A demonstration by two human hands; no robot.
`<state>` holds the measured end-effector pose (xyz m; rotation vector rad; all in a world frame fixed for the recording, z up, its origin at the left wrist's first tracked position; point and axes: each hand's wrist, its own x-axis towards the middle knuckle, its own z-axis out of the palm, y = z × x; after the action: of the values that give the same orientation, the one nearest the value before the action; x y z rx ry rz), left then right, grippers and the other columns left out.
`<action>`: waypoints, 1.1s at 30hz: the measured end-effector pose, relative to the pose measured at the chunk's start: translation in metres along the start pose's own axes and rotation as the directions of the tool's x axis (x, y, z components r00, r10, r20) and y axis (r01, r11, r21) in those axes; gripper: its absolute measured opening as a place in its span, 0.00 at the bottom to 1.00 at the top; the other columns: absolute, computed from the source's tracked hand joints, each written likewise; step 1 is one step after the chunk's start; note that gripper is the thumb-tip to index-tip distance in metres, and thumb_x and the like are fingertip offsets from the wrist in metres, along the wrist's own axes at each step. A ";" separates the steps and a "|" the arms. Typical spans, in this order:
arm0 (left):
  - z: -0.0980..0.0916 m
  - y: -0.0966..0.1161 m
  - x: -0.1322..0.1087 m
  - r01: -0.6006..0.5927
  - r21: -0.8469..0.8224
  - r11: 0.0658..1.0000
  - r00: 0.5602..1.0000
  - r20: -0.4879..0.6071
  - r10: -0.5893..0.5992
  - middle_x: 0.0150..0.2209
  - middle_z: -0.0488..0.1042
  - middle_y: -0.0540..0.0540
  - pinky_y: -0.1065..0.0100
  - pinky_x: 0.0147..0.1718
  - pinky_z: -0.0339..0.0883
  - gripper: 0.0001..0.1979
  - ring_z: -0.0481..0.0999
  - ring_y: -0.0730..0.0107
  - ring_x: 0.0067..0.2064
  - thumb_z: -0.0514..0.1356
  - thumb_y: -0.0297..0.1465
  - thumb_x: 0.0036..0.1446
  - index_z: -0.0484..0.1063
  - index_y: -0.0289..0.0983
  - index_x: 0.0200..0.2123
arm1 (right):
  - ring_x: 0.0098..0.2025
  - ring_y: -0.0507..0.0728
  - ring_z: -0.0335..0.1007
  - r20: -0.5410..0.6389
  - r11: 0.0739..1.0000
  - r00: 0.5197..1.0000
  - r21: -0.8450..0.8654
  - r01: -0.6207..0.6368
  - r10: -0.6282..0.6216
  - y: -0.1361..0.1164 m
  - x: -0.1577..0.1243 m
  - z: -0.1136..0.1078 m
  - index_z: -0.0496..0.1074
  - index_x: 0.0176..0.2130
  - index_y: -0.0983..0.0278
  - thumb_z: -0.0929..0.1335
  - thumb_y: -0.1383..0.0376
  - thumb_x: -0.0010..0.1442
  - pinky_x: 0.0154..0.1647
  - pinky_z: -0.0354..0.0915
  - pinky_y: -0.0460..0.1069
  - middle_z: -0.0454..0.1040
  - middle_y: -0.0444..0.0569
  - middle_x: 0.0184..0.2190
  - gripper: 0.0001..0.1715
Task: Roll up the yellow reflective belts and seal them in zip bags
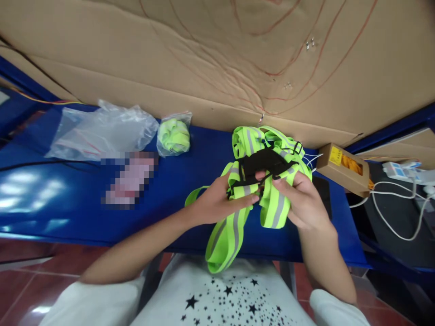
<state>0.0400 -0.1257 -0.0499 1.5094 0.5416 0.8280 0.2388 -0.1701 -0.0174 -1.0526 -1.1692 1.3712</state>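
Note:
Both hands hold a tangle of reflective straps (236,231), neon yellow-green with a grey stripe, above the front half of the blue table. My left hand (224,197) is closed around the straps on the left, its thumb stretched across them. On the other side, my right hand (301,197) pinches a strap and a black part by thumb and fingers. A black fabric piece (263,164) lies between and beyond the fingertips. One strap loop hangs past the table's front edge, near my shirt. Behind the hands, more folded green strap (247,141) rests against the cardboard backing.
Left on the blue table (204,158) are clear plastic bags (105,129), a bag of rolled green strap (174,136) and a pixelated pinkish item (131,179). A cardboard box (343,167) with orange contents stands right, near white cables (390,192). Cardboard (190,68) with red wires rises behind.

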 end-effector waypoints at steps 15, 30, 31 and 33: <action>-0.006 -0.007 -0.001 -0.035 0.205 0.978 0.994 -0.096 0.056 0.49 0.82 0.41 0.54 0.63 0.70 0.14 0.79 0.56 0.57 0.63 0.37 0.67 0.80 0.36 0.50 | 0.32 0.55 0.76 -0.121 0.949 0.983 -0.301 0.098 -0.140 0.053 0.002 0.011 0.78 0.33 0.60 0.72 0.46 0.66 0.38 0.74 0.51 0.78 0.44 0.28 0.22; -0.007 -0.032 -0.001 0.146 -0.080 0.986 0.989 0.048 -0.143 0.62 0.77 0.43 0.53 0.68 0.63 0.25 0.74 0.54 0.65 0.69 0.38 0.62 0.76 0.39 0.61 | 0.64 0.67 0.71 0.086 0.502 0.916 -0.814 0.292 -0.393 0.013 0.004 -0.006 0.60 0.70 0.58 0.75 0.46 0.63 0.61 0.73 0.63 0.67 0.59 0.68 0.46; -0.008 -0.030 -0.001 0.136 -0.050 0.990 0.988 0.085 -0.131 0.62 0.77 0.43 0.54 0.67 0.64 0.25 0.74 0.54 0.64 0.69 0.38 0.61 0.76 0.39 0.60 | 0.68 0.68 0.68 0.174 0.436 0.907 -0.831 0.344 -0.385 0.004 0.003 -0.006 0.59 0.72 0.58 0.75 0.47 0.62 0.65 0.70 0.64 0.64 0.58 0.70 0.48; -0.009 -0.026 -0.003 0.132 0.039 0.991 0.978 0.156 -0.136 0.56 0.80 0.43 0.56 0.63 0.68 0.22 0.77 0.55 0.59 0.70 0.38 0.60 0.78 0.38 0.56 | 0.66 0.67 0.70 0.339 0.355 0.908 -0.840 0.409 -0.245 -0.011 0.004 -0.002 0.65 0.68 0.59 0.74 0.48 0.65 0.66 0.70 0.63 0.71 0.56 0.67 0.40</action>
<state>0.0346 -0.1191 -0.0766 1.5316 0.5319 0.5925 0.2418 -0.1660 -0.0070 -1.3138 -2.2374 0.3836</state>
